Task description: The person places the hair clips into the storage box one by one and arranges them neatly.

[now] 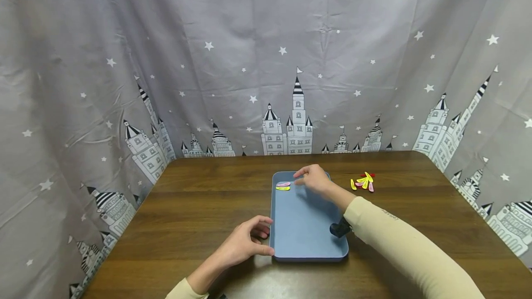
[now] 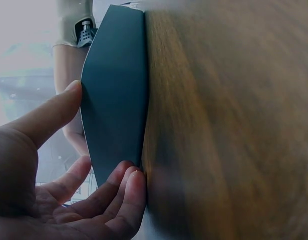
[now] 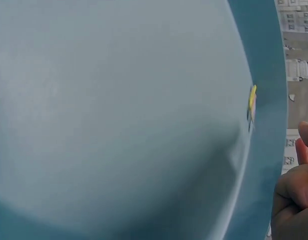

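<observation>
Left hand [image 1: 246, 241]: nearest; thumb and fingers spread, thumb touching the left rim of a shallow, blue-grey rectangular tray [image 1: 307, 234] on a brown wooden table [image 1: 199, 206].
Tray feel: probably light, stiff plastic; steady it by its walls.
Right hand [image 1: 317, 180]: over the tray's far end, thumb and forefinger apart, nothing visible between them.
Corner clips: inside, far left, a slim yellow hair clip [image 1: 283, 188], with pinkish clipwork [image 1: 283, 183] just beyond.
Clip handling: likely light, stiff, slippery; pinch the long edges.
Table pile: yellow, pink and red hair clips [image 1: 365, 181], right of the tray.
</observation>
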Available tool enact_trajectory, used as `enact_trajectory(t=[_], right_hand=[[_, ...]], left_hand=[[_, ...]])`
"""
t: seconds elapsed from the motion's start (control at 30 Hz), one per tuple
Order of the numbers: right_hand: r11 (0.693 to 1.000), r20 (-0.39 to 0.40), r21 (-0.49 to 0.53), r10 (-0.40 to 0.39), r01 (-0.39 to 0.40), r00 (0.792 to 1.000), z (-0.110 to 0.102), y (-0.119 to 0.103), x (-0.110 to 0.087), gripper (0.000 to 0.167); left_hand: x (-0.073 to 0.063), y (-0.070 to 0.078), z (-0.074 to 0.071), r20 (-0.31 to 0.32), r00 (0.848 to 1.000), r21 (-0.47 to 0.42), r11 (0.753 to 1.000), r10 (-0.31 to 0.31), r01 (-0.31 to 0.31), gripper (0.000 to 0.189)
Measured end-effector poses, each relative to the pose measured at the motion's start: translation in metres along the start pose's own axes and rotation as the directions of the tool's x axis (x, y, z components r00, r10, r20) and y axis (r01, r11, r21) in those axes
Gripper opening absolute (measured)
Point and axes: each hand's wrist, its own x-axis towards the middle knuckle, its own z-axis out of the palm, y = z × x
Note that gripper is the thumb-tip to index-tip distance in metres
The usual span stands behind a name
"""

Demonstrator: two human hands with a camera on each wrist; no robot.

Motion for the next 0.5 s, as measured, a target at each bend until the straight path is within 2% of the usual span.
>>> enact_trajectory(t=[0.13, 0.33, 0.5], right_hand=[[1.0, -0.018, -0.023, 0.005, -0.005, 1.0, -0.011, 0.0, -0.003, 0.022], [0.999, -0.031, 0.031, 0.043, -0.042, 0.999, -0.028, -0.003, -0.005, 0.025], [1.0, -0.054, 0.011, 0.013, -0.012, 0.998, -0.044, -0.002, -0.009, 0.026]], left_hand=[[-0.001, 0.0, 0.0, -0.003, 1.0, -0.005, 1.0, 0.0, 0.0, 0.065], [-0.001, 0.0, 0.0, 0.0, 1.0, 0.007, 1.0, 0.005, -0.005, 0.064], [0.0, 0.0, 0.0, 0.0, 1.0, 0.009, 1.0, 0.006, -0.006, 0.064]])
